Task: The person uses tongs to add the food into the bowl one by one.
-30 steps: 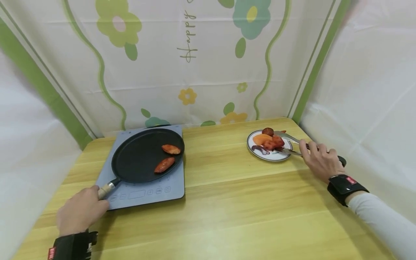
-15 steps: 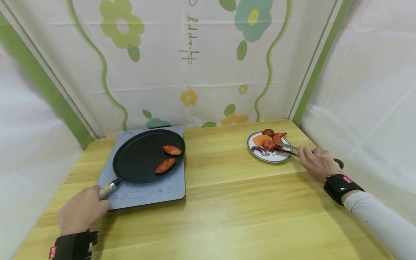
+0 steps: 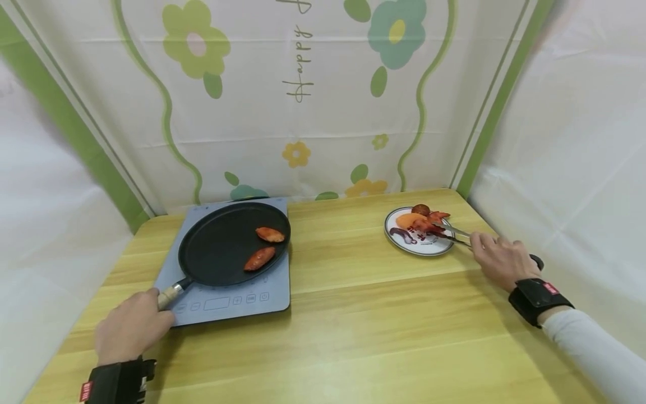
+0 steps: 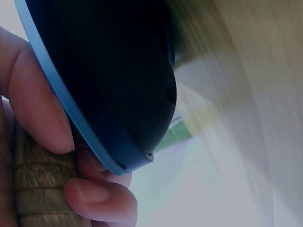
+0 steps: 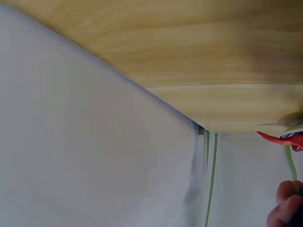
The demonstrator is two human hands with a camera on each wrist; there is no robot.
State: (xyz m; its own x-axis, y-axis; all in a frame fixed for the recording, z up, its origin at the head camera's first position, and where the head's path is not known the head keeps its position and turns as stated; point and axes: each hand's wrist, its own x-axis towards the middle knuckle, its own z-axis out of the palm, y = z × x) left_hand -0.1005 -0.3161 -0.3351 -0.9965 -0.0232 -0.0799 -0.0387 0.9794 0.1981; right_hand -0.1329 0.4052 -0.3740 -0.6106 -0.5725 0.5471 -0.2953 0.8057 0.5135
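My left hand (image 3: 132, 327) grips the wooden handle (image 3: 169, 295) of a black frying pan (image 3: 212, 247). In the left wrist view, its fingers curl round the ringed handle (image 4: 45, 191). Two reddish-brown pieces of food, like chicken wings (image 3: 259, 258), lie at the pan's right side. My right hand (image 3: 504, 259) holds metal tongs (image 3: 456, 240) with a dark end. The tongs' tips are close together at a red, glossy piece of food (image 3: 426, 225) on a white plate (image 3: 426, 251). In the right wrist view only fingertips (image 5: 285, 208) and a red pointed piece (image 5: 277, 139) show.
The pan sits on a grey induction cooktop (image 3: 252, 300) on the wooden table (image 3: 353, 325). The plate also bears an orange slice (image 3: 407, 220), a brown ball (image 3: 421, 210) and a purplish curled piece (image 3: 402, 235). A flowered cloth (image 3: 343, 101) hangs behind; white sheets flank both sides.
The tongs' arms, spread wide over the food a second ago, have come close together at the red piece. My left hand stays on the pan handle. The whole view has shifted slightly.
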